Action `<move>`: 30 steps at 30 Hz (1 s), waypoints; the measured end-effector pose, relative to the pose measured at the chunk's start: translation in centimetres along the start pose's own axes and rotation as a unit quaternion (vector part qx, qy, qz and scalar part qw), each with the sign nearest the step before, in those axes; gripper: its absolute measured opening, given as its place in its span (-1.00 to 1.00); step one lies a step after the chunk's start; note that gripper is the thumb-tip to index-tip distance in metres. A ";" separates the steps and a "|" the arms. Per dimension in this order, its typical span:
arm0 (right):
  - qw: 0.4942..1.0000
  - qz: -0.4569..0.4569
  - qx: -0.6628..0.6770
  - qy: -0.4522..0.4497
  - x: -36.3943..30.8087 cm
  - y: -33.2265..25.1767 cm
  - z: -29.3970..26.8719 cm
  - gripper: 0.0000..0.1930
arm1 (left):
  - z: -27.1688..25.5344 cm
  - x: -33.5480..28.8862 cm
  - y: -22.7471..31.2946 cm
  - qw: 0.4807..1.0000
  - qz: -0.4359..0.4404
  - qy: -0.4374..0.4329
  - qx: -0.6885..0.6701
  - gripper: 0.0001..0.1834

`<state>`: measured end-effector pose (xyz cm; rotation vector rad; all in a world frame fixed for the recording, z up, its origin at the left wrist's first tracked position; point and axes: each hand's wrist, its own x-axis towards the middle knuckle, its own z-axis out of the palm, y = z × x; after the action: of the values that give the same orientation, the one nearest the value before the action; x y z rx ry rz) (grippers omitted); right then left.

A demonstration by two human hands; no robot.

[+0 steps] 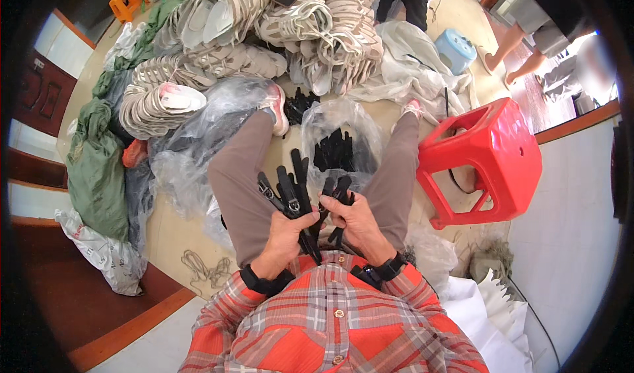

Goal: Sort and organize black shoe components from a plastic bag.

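Head view looks down on a seated person in an orange plaid shirt, knees apart, both hands meeting over the lap. The left hand (285,231) has its fingers closed around a fanned bunch of black straps (290,191) with small metal buckles, the strap ends sticking up and away from the body. The right hand (356,221) touches the left and grips a smaller cluster of black strap pieces (338,191), fingers curled tight on them. Both wrists carry dark bands.

On the floor between the feet sits a clear plastic bag (340,132) with more black strap pieces inside it. A second crumpled clear bag (198,135) lies by the left leg. Toward the far edge of the floor lies a large heap of pale sandal soles (264,29), stacked in rows. A green cloth (96,161) lies along the left edge. A red plastic stool (492,161) lies tipped on its side just beside the right knee, and a small blue stool (456,49) stands beyond it.
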<state>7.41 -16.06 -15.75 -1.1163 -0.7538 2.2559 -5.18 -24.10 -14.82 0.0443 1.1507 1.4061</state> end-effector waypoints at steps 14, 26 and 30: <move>0.985 -0.066 0.147 -0.063 0.1 -2.2 -0.5 -0.73 | 0.9 -1.3 0.5 0.983 0.035 -0.022 0.180 -0.87; 0.987 -0.029 0.141 0.075 -0.3 -2.4 -1.0 -0.77 | 0.5 -1.5 0.8 0.993 0.007 -0.031 0.113 -0.72; 0.996 -0.015 0.076 -0.053 0.4 -1.6 -0.6 -0.79 | 0.5 -1.1 0.4 0.989 0.024 -0.079 0.122 -0.71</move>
<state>8.00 -14.47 -15.20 -0.9159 -0.6240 2.3177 -4.89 -24.56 -13.66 0.3515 1.1892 1.2727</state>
